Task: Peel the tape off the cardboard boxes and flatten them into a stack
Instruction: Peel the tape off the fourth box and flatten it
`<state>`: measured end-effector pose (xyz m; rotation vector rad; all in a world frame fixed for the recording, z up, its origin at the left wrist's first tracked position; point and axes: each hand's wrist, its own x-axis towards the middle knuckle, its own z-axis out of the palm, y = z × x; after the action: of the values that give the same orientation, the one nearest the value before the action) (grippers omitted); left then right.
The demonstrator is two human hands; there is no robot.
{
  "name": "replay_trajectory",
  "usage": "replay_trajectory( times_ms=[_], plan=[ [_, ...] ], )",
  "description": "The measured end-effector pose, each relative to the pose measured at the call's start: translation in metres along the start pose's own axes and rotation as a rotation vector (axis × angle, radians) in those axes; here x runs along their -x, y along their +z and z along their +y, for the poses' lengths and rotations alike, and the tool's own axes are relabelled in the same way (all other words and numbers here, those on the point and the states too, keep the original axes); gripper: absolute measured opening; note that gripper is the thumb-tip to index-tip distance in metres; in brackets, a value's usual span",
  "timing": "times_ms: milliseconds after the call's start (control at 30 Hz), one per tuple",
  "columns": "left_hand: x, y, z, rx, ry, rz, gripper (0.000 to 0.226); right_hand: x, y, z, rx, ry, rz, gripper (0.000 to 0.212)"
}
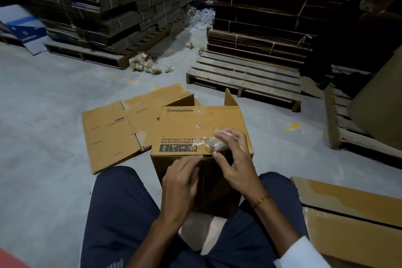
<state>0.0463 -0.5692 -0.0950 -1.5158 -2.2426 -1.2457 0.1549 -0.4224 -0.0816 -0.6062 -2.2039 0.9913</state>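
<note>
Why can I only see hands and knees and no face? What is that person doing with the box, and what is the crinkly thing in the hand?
The camera sits on the person's head and looks down, so you see only their hands and knees. They sit on a warehouse floor with a brown cardboard box standing between their legs. The right hand holds a crumpled wad of clear tape that is already peeled off. The left hand reaches to the box's near edge, where its fingertips meet; I cannot tell if it has a grip on any tape. Just behind lie flattened boxes on the floor. Further back are wooden pallets with tall stacks of flat cardboard, and more tape wads.
</note>
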Motion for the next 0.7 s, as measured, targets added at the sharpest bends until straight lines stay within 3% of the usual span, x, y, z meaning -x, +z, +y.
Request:
replay_trajectory(
  times_ms=[200, 333, 400, 533, 600, 667, 700],
  plan=[
    [-0.033, -0.016, -0.019, -0.217, 0.225, 0.035, 0.061, -0.026, 0.004, 0.0, 0.252, -0.059, -0.228, 0.069],
    [-0.043, -0.025, -0.026, -0.275, 0.454, -0.062, 0.053, -0.034, 0.009, 0.001, 0.3, -0.147, -0.107, 0.044],
    [-0.043, -0.025, -0.03, -0.238, 0.428, -0.075, 0.055, -0.032, 0.013, 0.002, 0.323, -0.185, -0.101, 0.042],
    [-0.056, -0.036, -0.042, -0.132, 0.184, 0.07, 0.064, -0.031, 0.015, 0.002, 0.323, -0.18, -0.097, 0.03],
    [-0.059, -0.036, -0.059, -0.3, 0.119, -0.115, 0.058, -0.033, 0.012, 0.003, 0.304, -0.193, -0.129, 0.029],
    [-0.055, -0.028, -0.074, -0.394, 0.021, -0.399, 0.067, -0.035, 0.011, 0.001, 0.301, -0.222, -0.195, 0.034],
    [-0.05, -0.022, -0.08, -0.398, -0.002, -0.466, 0.07, -0.035, 0.011, -0.001, 0.311, -0.231, -0.233, 0.038]
  ],
)
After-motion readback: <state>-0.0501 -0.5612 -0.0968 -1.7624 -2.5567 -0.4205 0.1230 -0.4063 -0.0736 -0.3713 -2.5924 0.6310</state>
